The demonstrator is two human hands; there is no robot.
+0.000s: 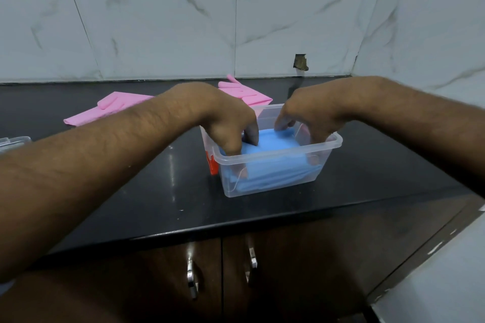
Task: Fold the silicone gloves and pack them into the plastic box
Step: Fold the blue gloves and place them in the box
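Blue gloves [273, 155] fill the box [278, 183]; counter [367, 165] right lies open

A home kitchen: a polished black stone counter [157, 191] runs along a wall of white marble-look tiles [170, 21], and below the counter sit dark wooden cupboard doors [288, 283] with metal handles [192, 279].
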